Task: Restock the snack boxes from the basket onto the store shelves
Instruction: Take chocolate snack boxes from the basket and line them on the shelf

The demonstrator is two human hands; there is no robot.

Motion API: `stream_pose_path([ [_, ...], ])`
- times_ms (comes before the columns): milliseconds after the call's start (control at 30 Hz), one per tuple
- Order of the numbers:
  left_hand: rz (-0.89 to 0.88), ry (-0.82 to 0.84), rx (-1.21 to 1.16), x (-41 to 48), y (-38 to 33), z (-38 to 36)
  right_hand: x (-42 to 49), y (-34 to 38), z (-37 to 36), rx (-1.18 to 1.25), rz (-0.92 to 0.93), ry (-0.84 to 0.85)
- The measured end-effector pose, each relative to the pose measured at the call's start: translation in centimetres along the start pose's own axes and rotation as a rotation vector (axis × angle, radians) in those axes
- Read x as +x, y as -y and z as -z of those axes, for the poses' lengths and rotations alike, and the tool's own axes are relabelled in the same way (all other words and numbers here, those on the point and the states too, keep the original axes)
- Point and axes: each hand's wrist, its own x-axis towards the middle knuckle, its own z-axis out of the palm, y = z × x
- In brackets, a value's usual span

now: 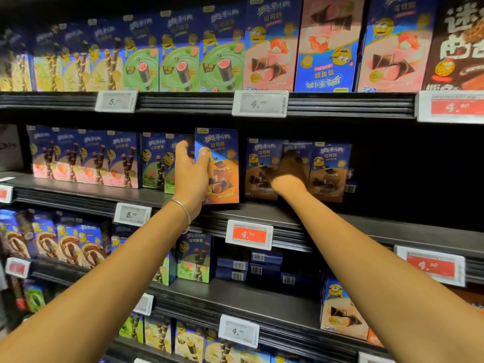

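Left hand: the left hand (191, 174) is gripping an orange-fronted snack box (218, 166) by its left edge, thumb lying across the front and fingers curling behind, holding it upright at the front edge of the middle shelf (340, 221).
Right hand: the right hand (286, 170) is reaching into shadow among the brown snack boxes (328, 171); its fingers are spreading against their fronts, but whether it is clasping one cannot be told.
Wrist: a thin silver bangle (180, 208) is circling the left wrist.
Held box: it is standing taller and nearer the camera than its neighbours, between the green boxes (154, 161) to its left and the brown row to its right.
Middle shelf, right end: the space past the brown boxes is lying dark.
Upper shelf: pink and blue boxes (269, 45) are lining the edge, one of them (326, 45) sitting upside down.
Price tags: a red tag (248, 234) is hanging on the shelf lip just below the held box.
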Motion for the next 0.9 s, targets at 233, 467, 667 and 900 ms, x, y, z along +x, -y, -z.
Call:
stream_pose_path([
  [233, -0.005, -0.002, -0.009, 0.5, 0.4, 0.6, 0.1, 0.7, -0.7, 0.051, 0.021, 0.004],
  [467, 0.017, 0.024, -0.038, 0.2, 0.5, 0.3, 0.0, 0.3, -0.4, 0.052, 0.035, 0.030],
  [667, 0.046, 0.037, -0.078, 0.4, 0.2, -0.9, -0.7, -0.5, 1.3, 0.271, 0.032, -0.104],
  [900, 0.203, 0.118, -0.184, -1.1, -0.6, -5.2, -4.9, -1.1, 5.3, 0.593, 0.146, 0.264],
])
